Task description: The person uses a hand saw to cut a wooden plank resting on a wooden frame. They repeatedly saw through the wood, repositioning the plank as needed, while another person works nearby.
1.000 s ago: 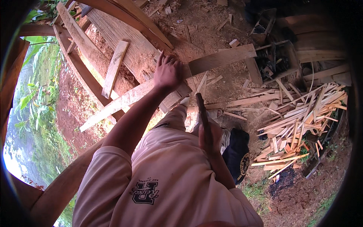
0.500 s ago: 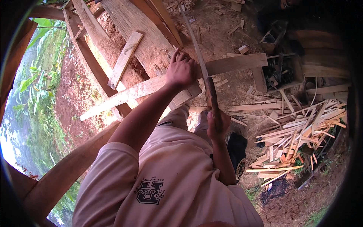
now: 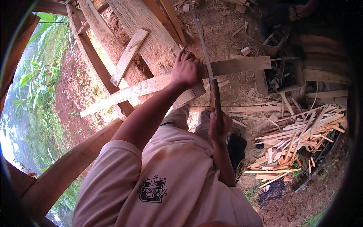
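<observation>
A long, pale wooden plank lies across a larger timber in front of me. My left hand presses down on the plank, its fingers bent over the far edge; a thin, light tip by the index finger is too small to identify. In my right hand is the brown wooden handle of a handsaw, the fingers wrapped around it. The long blade points away from me and crosses the plank just right of my left hand. The cut, if any, is too small to make out.
A wide sawdust-covered timber stretches away, with a short board on it. Heaped offcuts lie at right, beyond a wooden box of dark items. Another person's hand shows far right. Curved beams stand at left.
The view has shifted slightly, moving the plank and hands a little right and down in the picture. The saw stays across the plank, with both hands keeping their holds.
</observation>
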Tool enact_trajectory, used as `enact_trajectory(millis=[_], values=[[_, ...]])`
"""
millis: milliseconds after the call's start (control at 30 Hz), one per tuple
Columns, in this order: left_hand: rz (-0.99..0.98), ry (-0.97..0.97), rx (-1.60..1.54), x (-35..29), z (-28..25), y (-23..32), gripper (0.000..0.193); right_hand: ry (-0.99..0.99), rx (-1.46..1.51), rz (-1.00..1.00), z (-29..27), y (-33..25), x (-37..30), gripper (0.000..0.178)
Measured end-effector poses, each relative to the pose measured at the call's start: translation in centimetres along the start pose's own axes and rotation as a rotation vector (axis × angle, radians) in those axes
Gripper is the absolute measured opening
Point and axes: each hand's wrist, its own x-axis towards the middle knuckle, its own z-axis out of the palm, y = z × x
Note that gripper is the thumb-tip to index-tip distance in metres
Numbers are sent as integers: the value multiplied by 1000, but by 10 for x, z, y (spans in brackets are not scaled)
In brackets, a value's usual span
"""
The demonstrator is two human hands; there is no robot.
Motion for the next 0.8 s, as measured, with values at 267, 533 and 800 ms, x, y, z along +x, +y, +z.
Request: enact_trajectory(millis=[267,533,800], values=[[28,43,-9,1,8,-4,28,67,-207,-45,3,12,-14,25],[22,89,-3,-3,11,-8,31,-64,-2,70,-17,-17,-26,15],[63,82,35,0,10,-8,34,-92,-65,17,-38,6,-80,7]])
